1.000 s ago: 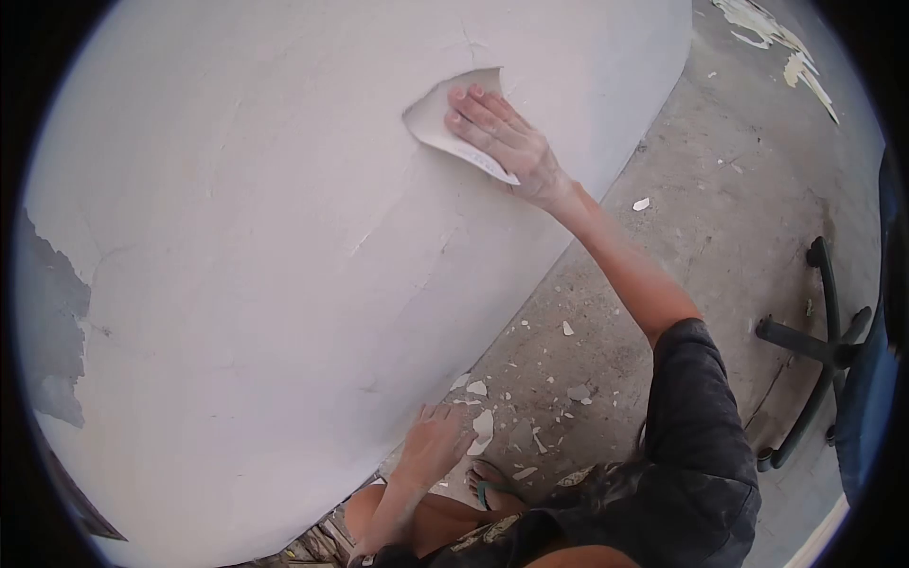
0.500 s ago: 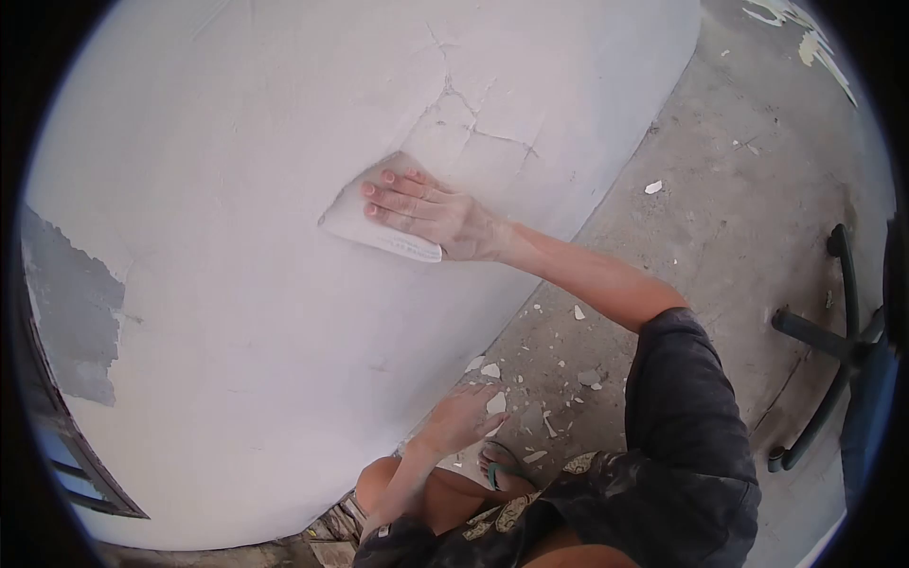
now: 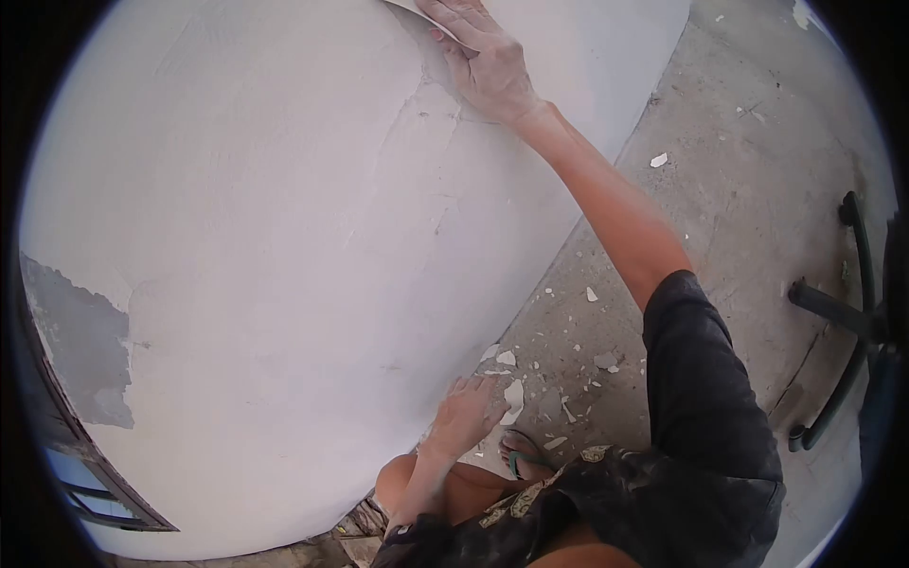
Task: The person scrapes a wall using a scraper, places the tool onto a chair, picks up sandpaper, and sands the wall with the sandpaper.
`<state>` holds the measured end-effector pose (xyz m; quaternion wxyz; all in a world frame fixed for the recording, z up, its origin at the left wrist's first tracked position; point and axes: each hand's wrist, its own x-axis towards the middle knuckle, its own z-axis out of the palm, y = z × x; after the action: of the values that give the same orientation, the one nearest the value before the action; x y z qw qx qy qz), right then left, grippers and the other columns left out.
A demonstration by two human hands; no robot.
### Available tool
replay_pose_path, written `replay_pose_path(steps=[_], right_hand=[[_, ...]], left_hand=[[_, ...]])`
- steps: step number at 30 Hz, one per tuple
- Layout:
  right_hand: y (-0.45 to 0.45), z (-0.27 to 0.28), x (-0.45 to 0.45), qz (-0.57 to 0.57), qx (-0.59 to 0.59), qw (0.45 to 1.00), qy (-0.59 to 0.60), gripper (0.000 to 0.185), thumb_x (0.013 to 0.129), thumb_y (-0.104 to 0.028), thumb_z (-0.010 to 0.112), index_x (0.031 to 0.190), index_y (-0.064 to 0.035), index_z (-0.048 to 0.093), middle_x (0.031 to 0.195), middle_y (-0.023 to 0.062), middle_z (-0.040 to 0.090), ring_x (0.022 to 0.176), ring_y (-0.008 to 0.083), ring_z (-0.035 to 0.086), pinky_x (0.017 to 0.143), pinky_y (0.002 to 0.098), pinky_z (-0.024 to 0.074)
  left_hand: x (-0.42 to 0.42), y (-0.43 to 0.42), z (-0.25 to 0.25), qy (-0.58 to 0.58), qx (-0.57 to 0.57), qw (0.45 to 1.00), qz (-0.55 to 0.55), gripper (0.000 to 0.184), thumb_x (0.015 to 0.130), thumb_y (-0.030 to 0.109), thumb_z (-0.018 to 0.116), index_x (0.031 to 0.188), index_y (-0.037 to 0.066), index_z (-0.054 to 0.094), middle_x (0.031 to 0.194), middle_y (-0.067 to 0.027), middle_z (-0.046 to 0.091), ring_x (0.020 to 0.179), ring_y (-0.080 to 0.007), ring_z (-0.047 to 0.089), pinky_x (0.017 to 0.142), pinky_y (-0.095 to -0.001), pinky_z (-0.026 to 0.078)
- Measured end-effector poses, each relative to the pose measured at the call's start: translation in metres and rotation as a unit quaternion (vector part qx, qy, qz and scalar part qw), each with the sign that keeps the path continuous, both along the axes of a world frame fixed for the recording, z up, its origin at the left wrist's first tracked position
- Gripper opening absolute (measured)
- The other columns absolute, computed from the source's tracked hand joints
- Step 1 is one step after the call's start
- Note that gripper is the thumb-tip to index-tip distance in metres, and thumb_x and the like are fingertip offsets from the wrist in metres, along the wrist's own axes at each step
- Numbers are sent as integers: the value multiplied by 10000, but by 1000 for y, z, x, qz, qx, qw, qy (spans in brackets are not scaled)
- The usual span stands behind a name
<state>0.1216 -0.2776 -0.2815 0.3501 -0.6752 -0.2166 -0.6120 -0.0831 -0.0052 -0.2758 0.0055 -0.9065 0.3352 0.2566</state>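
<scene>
My right hand (image 3: 497, 74) is stretched out at the top of the view, pressing a sheet of sandpaper (image 3: 426, 19) to the white wall (image 3: 265, 275). The sheet bends at its edge, and part of it is cut off by the top of the frame. Fine cracks and an uneven patch (image 3: 431, 104) show in the plaster just below this hand. My left hand (image 3: 464, 412) rests near my knee, close to the foot of the wall, its fingers extended and holding nothing. White dust coats both hands.
Broken plaster flakes (image 3: 514, 401) litter the concrete floor (image 3: 729, 189) along the wall. A dark chair base (image 3: 838, 312) stands at right. Bare grey wall (image 3: 80, 341) and a window frame (image 3: 114, 497) lie at left. My sandalled foot (image 3: 524, 456) is by the flakes.
My right hand has slid up along the wall with the sandpaper, from the middle of the view to its top edge. My left hand stays near my knee. The view has shifted slightly.
</scene>
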Motion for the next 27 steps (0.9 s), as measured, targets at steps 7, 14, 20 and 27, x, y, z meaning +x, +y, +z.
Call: replay_pose_path(steps=[7,14,20,27], right_hand=[[19,-11,4,-101,93,989,56,502,948,-90,576,1442,-58,490,1511,169,446,1419,350,393,1181,470,305],[10,5,1,-121,98,986,57,609,893,-77,608,1475,-68,432,1555,132,394,1445,295,366,1198,521,251],[-23,61,6,-121,119,984,47,620,880,-72,611,1478,-114,456,1547,95,423,1444,269,382,1195,613,123],[-14,18,-6,-187,36,977,95,635,833,-111,678,1441,-125,493,1561,65,405,1445,250,374,1192,617,179]], left_hand=[[7,1,-1,-38,-39,998,-14,500,917,346,678,1296,40,567,1167,-180,657,1094,-382,594,956,-451,462],[0,4,-4,-4,-73,997,-38,484,909,332,690,1285,49,580,1111,-187,668,1074,-356,617,978,-431,468],[-8,4,6,8,-100,994,-46,490,898,318,707,1284,47,579,1121,-178,670,1061,-357,621,976,-457,473],[10,8,-3,-92,-61,993,-37,475,899,294,704,1289,57,575,1116,-179,666,1063,-364,613,949,-454,475]])
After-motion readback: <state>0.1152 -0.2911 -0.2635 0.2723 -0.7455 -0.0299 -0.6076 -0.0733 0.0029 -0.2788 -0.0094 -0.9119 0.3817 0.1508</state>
